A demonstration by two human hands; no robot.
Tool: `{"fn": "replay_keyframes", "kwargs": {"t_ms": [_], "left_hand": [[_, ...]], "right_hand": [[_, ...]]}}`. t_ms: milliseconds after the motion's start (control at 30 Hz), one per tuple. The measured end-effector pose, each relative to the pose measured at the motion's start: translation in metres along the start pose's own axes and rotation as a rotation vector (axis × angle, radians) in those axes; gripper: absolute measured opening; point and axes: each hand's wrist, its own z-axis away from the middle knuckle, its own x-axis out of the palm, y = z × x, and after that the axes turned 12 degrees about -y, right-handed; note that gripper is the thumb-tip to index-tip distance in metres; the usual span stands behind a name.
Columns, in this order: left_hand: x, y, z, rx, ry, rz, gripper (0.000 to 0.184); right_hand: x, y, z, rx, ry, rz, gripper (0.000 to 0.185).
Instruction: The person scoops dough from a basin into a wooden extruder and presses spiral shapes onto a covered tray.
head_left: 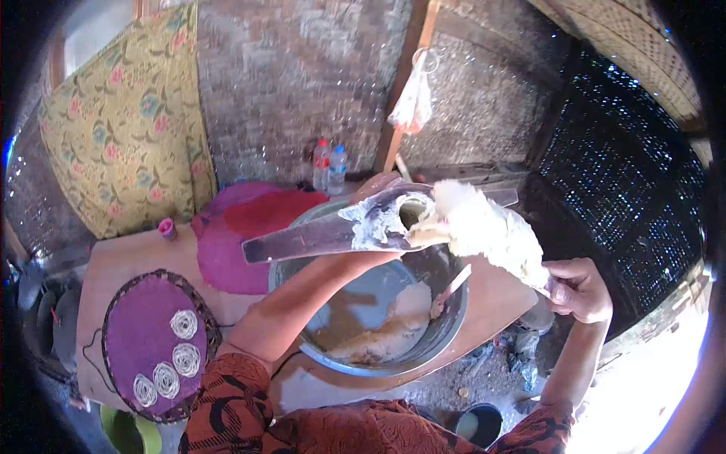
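Note:
My right hand is closed around the end of a stick or handle, most of which is buried in a large lump of pale dough. The lump touches the round opening of a dark wooden tool, which is smeared with white paste. My left forearm reaches behind this tool, and my left hand is hidden there. Below both is a wide metal basin with more pale dough inside. A small stick leans at the basin's right side.
A round purple tray on the left holds several coiled white noodle-like rings. Purple and red cloth, a pink cup and two bottles are behind. A dark bucket stands low in front.

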Motion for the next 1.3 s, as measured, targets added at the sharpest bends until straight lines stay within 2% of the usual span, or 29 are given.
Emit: {"fn": "replay_keyframes", "kwargs": {"t_ms": [67,100,133,167,200,267,333,400,467,500,533,600,633,667,733,800,833,867,933,967,1067,1100,1133,1200,1233,1267,1300], "left_hand": [[-0.011,-0.001,-0.022,0.053,0.034,0.006,0.034],[-0.027,0.011,-0.032,-0.034,-0.001,0.142,0.036],[-0.044,0.022,-0.042,-0.122,-0.039,0.276,0.037],[-0.050,0.015,-0.050,0.126,0.049,-0.167,0.037],[-0.054,0.015,-0.057,0.252,0.129,-0.290,0.032],[-0.060,0.027,-0.060,0.116,-0.103,-0.195,0.024],[-0.044,0.027,-0.060,0.135,-0.141,-0.338,0.015],[-0.053,0.041,-0.057,0.090,-0.299,-0.103,0.019],[-0.047,0.037,-0.047,0.093,-0.406,-0.114,0.023],[-0.059,0.045,-0.042,-0.043,-0.513,-0.163,0.025],[-0.060,0.041,-0.035,-0.046,-0.513,-0.173,0.025],[-0.057,0.022,-0.021,-0.060,-0.619,-0.268,0.023],[-0.061,0.014,-0.019,-0.253,-0.632,-0.351,0.021],[-0.058,-0.017,-0.005,-0.130,-0.500,-0.305,0.020],[-0.069,-0.014,-0.002,-0.165,-0.444,-0.337,0.020],[-0.075,-0.001,0.003,-0.221,-0.369,-0.358,0.020],[-0.068,0.012,-0.001,-0.282,-0.295,-0.098,0.019],[-0.065,0.024,-0.003,-0.165,-0.194,-0.191,0.019],[-0.057,0.033,-0.004,-0.033,-0.196,-0.220,0.017],[-0.057,0.037,-0.003,-0.139,-0.333,-0.215,0.017],[-0.064,0.023,0.010,-0.207,-0.344,-0.114,0.019],[-0.069,0.013,0.013,-0.285,-0.413,-0.201,0.024],[-0.076,0.003,0.012,-0.284,-0.406,-0.213,0.024],[-0.087,-0.014,0.008,-0.468,-0.472,-0.528,0.029],[-0.086,-0.017,0.008,-0.336,-0.352,-0.505,0.029],[-0.081,-0.017,0.007,-0.328,-0.356,-0.505,0.029],[-0.080,0.005,-0.002,-0.289,-0.269,-0.521,0.032]], "right_hand": [[0.001,0.006,0.008,0.024,0.090,-0.044,0.038],[0.006,0.002,0.006,0.117,0.179,-0.012,0.036],[0.009,0.000,0.006,0.100,0.193,-0.003,0.036],[0.011,-0.002,0.007,0.053,0.285,0.234,0.036],[0.012,-0.006,0.008,-0.007,0.329,0.445,0.035],[0.014,-0.013,0.010,-0.096,0.489,0.889,0.035],[0.049,-0.048,-0.007,0.114,0.475,1.793,0.027],[0.074,-0.037,-0.024,0.042,0.489,1.881,0.029],[0.080,-0.013,-0.028,-0.044,0.490,1.974,0.031],[0.079,0.004,-0.029,-0.122,0.432,2.020,0.034],[0.080,0.014,-0.028,-0.202,0.373,2.062,0.037],[0.082,0.014,-0.015,-0.145,0.397,2.010,0.038],[0.082,0.009,-0.009,-0.077,0.413,1.963,0.038],[0.082,-0.002,-0.001,-0.092,0.416,1.965,0.038],[0.083,-0.028,0.012,0.064,0.474,1.978,0.038],[0.081,-0.035,-0.005,0.035,0.487,1.959,0.036],[0.077,-0.028,-0.018,-0.066,0.436,1.937,0.035],[0.076,-0.021,-0.028,-0.168,0.390,1.920,0.034],[0.085,-0.013,-0.041,-0.148,0.340,1.921,0.033],[0.087,-0.009,-0.045,-0.145,0.286,1.927,0.033],[0.091,0.009,-0.041,-0.174,0.318,1.870,0.033],[0.089,0.004,-0.033,-0.188,0.321,1.872,0.033],[0.086,-0.006,-0.020,-0.133,0.413,1.799,0.035],[0.082,-0.008,-0.015,-0.084,0.507,1.728,0.037],[0.078,0.001,-0.021,-0.198,0.673,1.493,0.037],[0.080,0.015,-0.036,-0.222,0.696,1.241,0.040],[0.083,0.028,-0.050,-0.274,0.725,0.971,0.043]]}}
